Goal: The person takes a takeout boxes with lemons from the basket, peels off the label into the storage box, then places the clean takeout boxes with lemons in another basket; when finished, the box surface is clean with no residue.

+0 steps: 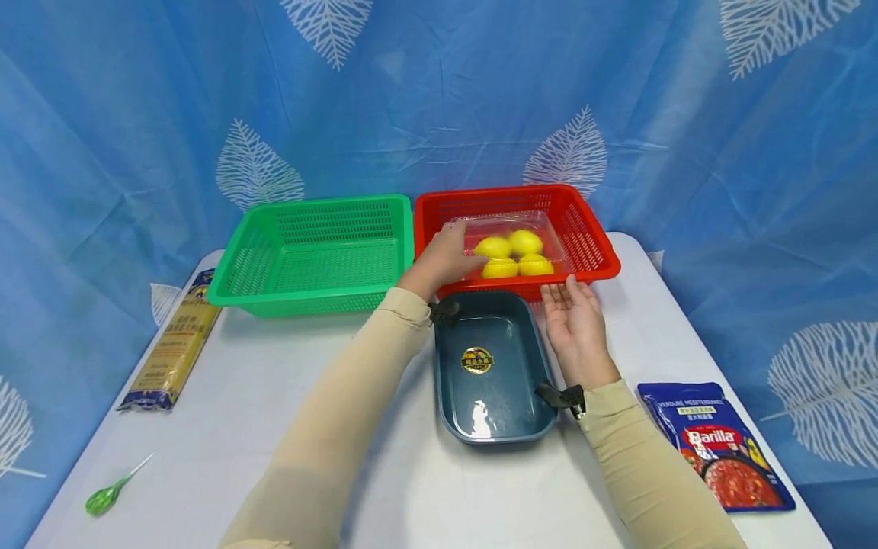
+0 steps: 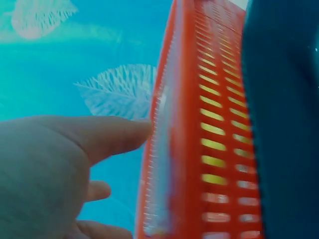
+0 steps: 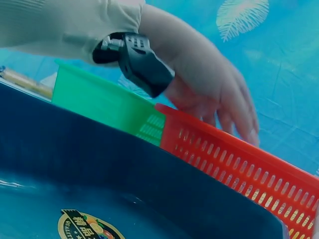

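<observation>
A clear plastic box (image 1: 549,229) holding several yellow lemons (image 1: 525,242) lies inside the red basket (image 1: 597,248). My left hand (image 1: 446,258) reaches over the basket's left part, beside the box, its fingers loosely extended; whether they touch the box I cannot tell. In the left wrist view the thumb (image 2: 117,135) points toward the basket's rim. Palm up, my right hand (image 1: 575,324) has its fingertips at the front rim of the red basket and holds nothing. The right wrist view shows the left hand (image 3: 209,74) above the red rim.
Just in front of the red basket stands a dark blue tray (image 1: 494,396) with a gold sticker. A green basket (image 1: 309,301) adjoins on the left. Pasta pack (image 1: 178,335) and green lollipop (image 1: 104,499) lie at left, a Barilla pouch (image 1: 716,450) at right.
</observation>
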The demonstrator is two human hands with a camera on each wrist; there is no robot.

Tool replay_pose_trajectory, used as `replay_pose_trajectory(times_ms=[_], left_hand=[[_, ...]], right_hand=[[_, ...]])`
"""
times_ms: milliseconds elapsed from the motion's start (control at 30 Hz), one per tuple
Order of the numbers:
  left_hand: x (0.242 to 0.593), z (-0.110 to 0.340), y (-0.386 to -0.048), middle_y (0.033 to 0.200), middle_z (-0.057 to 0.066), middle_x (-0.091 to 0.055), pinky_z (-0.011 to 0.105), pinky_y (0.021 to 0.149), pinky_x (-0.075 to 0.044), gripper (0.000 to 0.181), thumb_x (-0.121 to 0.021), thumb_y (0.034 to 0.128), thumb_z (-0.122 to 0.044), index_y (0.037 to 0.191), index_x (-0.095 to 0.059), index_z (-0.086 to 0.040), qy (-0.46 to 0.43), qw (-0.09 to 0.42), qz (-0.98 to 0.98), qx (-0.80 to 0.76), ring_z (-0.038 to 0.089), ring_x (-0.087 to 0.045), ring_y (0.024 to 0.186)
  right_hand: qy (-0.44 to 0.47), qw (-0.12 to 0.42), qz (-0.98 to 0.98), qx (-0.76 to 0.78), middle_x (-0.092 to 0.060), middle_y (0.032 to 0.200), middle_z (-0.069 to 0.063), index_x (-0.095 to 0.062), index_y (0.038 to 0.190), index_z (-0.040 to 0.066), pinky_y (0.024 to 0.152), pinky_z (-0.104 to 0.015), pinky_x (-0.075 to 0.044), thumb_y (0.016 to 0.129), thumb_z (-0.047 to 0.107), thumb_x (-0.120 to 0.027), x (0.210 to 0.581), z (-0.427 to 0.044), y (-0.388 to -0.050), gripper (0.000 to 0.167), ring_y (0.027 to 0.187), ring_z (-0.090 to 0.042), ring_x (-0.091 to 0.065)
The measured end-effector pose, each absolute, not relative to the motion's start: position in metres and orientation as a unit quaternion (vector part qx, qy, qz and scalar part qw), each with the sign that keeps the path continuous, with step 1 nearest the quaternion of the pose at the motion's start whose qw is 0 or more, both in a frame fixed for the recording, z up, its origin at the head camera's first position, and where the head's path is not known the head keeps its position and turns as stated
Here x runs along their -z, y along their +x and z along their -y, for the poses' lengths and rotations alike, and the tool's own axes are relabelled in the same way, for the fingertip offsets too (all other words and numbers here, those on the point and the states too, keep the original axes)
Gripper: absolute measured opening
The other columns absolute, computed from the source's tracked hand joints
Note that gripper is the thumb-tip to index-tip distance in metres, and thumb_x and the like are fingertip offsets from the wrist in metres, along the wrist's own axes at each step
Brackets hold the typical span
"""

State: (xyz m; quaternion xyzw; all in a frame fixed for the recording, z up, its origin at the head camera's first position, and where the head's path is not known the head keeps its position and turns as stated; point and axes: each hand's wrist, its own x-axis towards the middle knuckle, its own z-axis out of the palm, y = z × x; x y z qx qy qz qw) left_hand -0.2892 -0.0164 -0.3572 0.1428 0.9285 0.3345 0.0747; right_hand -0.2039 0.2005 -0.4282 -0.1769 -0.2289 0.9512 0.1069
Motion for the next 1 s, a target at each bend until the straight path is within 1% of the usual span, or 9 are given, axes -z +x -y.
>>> replay_pose_trajectory(times_ms=[100,267,333,433,567,700,800,867,1000], left_hand=[[0.346,0.019,-0.281,0.168,0.012,-0.031,0.047,0.113,-0.043,0.085,-0.080,0.0959,-0.035,0.164,-0.034,-0.012,0.155,0.036,-0.934,-0.319,0.030,-0.025,0.155],[0.324,0.032,-0.265,0.161,0.007,-0.044,0.040,0.108,-0.048,0.078,-0.081,0.0950,-0.034,0.160,-0.043,-0.013,0.201,-0.035,-0.934,-0.292,0.023,-0.042,0.144],[0.318,0.041,-0.258,0.157,0.007,-0.048,0.039,0.107,-0.049,0.073,-0.081,0.0951,-0.034,0.156,-0.048,-0.011,0.218,-0.063,-0.933,-0.278,0.024,-0.046,0.140],[0.311,0.058,-0.251,0.157,0.010,-0.048,0.042,0.106,-0.050,0.064,-0.080,0.0957,-0.032,0.150,-0.055,-0.009,0.231,-0.089,-0.935,-0.254,0.027,-0.044,0.142],[0.305,0.088,-0.247,0.160,0.014,-0.044,0.046,0.109,-0.047,0.057,-0.079,0.0970,-0.028,0.146,-0.058,-0.007,0.236,-0.090,-0.942,-0.221,0.031,-0.037,0.148],[0.303,0.124,-0.244,0.160,0.017,-0.044,0.051,0.115,-0.040,0.054,-0.077,0.0988,-0.026,0.145,-0.059,-0.006,0.243,-0.082,-0.946,-0.197,0.035,-0.035,0.149],[0.304,0.149,-0.240,0.161,0.019,-0.042,0.054,0.116,-0.037,0.053,-0.076,0.0998,-0.026,0.145,-0.059,-0.005,0.236,-0.077,-0.951,-0.186,0.039,-0.035,0.149],[0.306,0.163,-0.237,0.162,0.021,-0.040,0.057,0.117,-0.035,0.053,-0.076,0.1002,-0.026,0.145,-0.059,-0.004,0.231,-0.074,-0.953,-0.183,0.041,-0.034,0.149],[0.311,0.188,-0.228,0.162,0.024,-0.037,0.061,0.116,-0.033,0.053,-0.076,0.1003,-0.024,0.145,-0.058,-0.002,0.223,-0.063,-0.956,-0.181,0.045,-0.032,0.149]], right_hand=[[-0.177,0.106,0.226,-0.952,-0.036,0.154,-0.010,-0.036,0.155,0.011,0.098,-0.031,-0.054,0.106,0.011,-0.061,0.428,-0.200,-0.204,0.055,0.120,-0.020,-0.048],[-0.177,0.103,0.222,-0.953,-0.043,0.144,-0.010,-0.035,0.157,0.011,0.098,-0.031,-0.054,0.104,0.011,-0.064,0.428,-0.203,-0.205,0.060,0.116,-0.020,-0.049],[-0.176,0.102,0.225,-0.953,-0.043,0.142,-0.010,-0.034,0.157,0.011,0.098,-0.031,-0.054,0.104,0.012,-0.065,0.428,-0.205,-0.206,0.061,0.116,-0.020,-0.049],[-0.174,0.100,0.229,-0.953,-0.042,0.145,-0.010,-0.035,0.156,0.011,0.099,-0.031,-0.054,0.105,0.012,-0.063,0.427,-0.208,-0.206,0.058,0.117,-0.020,-0.049],[-0.181,0.092,0.224,-0.953,-0.044,0.141,-0.009,-0.037,0.156,0.010,0.099,-0.032,-0.054,0.106,0.012,-0.062,0.423,-0.213,-0.206,0.055,0.116,-0.020,-0.049],[-0.210,0.059,0.210,-0.953,-0.046,0.134,-0.006,-0.035,0.159,0.015,0.100,-0.034,-0.054,0.105,0.012,-0.064,0.415,-0.218,-0.203,0.062,0.121,-0.018,-0.049],[-0.245,0.025,0.211,-0.946,-0.046,0.136,-0.003,-0.034,0.159,0.019,0.101,-0.035,-0.053,0.103,0.010,-0.068,0.405,-0.221,-0.197,0.065,0.127,-0.017,-0.048],[-0.266,0.014,0.230,-0.936,-0.044,0.139,-0.002,-0.035,0.157,0.021,0.102,-0.036,-0.052,0.102,0.009,-0.070,0.398,-0.221,-0.192,0.066,0.131,-0.016,-0.046],[-0.304,0.041,0.276,-0.911,-0.041,0.143,-0.001,-0.040,0.156,0.021,0.101,-0.037,-0.053,0.101,0.009,-0.073,0.386,-0.220,-0.182,0.065,0.135,-0.018,-0.041]])
